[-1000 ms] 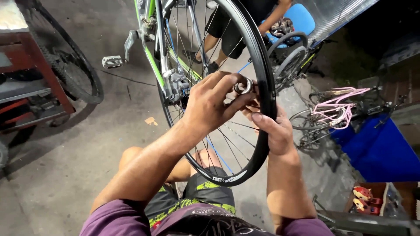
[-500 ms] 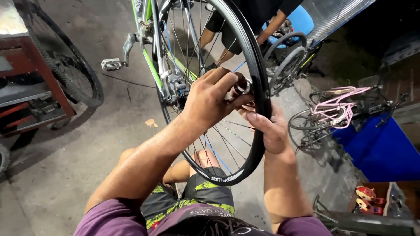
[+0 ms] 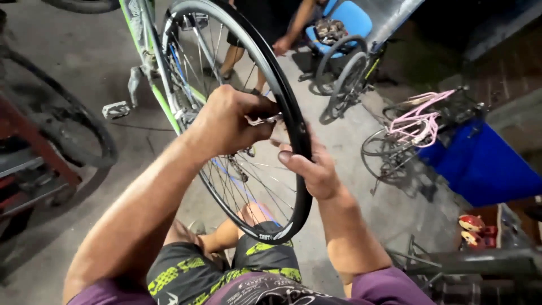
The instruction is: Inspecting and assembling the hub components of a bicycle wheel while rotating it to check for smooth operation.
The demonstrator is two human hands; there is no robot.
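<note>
Black and bare of any tyre, the wheel rim stands upright over your knees, just in front of the green bike frame. Your left hand is closed around the hub axle at the rim's centre. Your right hand is curled loosely around the rim's near edge. It looks light and stiff, though its thin spokes probably bend easily, so hold it by rim and axle.
</note>
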